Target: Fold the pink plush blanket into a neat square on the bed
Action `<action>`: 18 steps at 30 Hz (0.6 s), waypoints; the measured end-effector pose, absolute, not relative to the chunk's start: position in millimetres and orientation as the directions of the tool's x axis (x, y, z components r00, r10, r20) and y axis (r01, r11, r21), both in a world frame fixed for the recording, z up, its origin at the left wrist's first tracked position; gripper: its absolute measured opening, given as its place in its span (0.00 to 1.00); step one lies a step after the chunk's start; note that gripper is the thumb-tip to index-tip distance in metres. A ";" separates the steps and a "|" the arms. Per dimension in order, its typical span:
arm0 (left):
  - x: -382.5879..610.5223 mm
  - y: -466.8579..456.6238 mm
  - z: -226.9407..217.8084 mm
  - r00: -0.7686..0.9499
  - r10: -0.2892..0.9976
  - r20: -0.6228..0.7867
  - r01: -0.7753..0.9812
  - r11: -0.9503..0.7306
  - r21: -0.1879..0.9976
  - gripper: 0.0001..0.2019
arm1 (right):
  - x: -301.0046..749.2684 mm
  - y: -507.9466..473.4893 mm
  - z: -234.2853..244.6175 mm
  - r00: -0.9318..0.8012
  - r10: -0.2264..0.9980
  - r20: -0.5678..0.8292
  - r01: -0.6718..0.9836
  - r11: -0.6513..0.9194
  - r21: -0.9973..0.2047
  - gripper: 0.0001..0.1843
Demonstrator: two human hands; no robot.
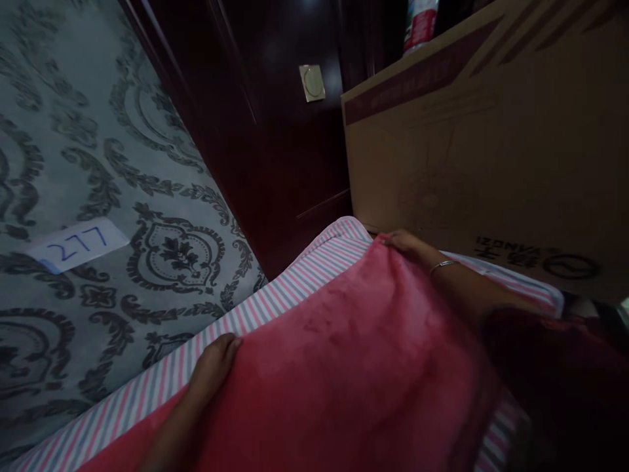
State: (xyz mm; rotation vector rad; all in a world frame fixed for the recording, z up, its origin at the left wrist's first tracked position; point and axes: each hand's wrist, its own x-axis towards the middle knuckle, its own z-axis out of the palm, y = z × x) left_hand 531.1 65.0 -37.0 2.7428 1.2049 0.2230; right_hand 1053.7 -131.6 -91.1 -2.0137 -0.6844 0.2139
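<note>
A red plush blanket (314, 367) lies over a bed sheet (275, 292) with pink, grey and white stripes. My left hand (215, 364) is closed on the blanket's long edge, beside the wall; its fingertips are tucked out of sight under or behind the cloth. At the far end, near the cardboard box, my right hand (403, 242) pinches the blanket's corner. A thin bracelet sits on my right wrist. Soft folds run through the blanket below the right hand, and the striped sheet shows along its left edge.
A large cardboard box (472, 151) stands behind the bed's far end, with a red-and-white can (421, 25) above its rim. Dark red wood panelling (265, 151) bears a square plate (312, 82). Patterned wallpaper (171, 255) on the left carries a paper label (81, 246) reading 277.
</note>
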 end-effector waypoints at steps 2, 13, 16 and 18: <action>529.7 67.8 -36.1 0.593 0.791 0.150 0.790 -0.607 0.081 0.19 | 1057.4 -122.7 -93.2 0.856 0.506 0.103 0.314 -0.352 -0.881 0.15; 529.5 78.9 -72.8 0.557 0.827 0.076 0.824 -0.561 0.074 0.16 | 1059.9 -110.1 -111.5 0.816 0.570 0.097 0.392 -0.423 -0.817 0.13; 530.5 81.1 -72.2 0.563 0.822 0.088 0.816 -0.569 0.099 0.18 | 1063.6 -121.6 -102.3 0.783 0.619 0.060 0.430 -0.471 -0.770 0.11; 533.3 79.8 -71.2 0.567 0.816 0.108 0.808 -0.577 0.116 0.20 | 1065.3 -134.2 -97.2 0.769 0.638 0.035 0.456 -0.510 -0.729 0.11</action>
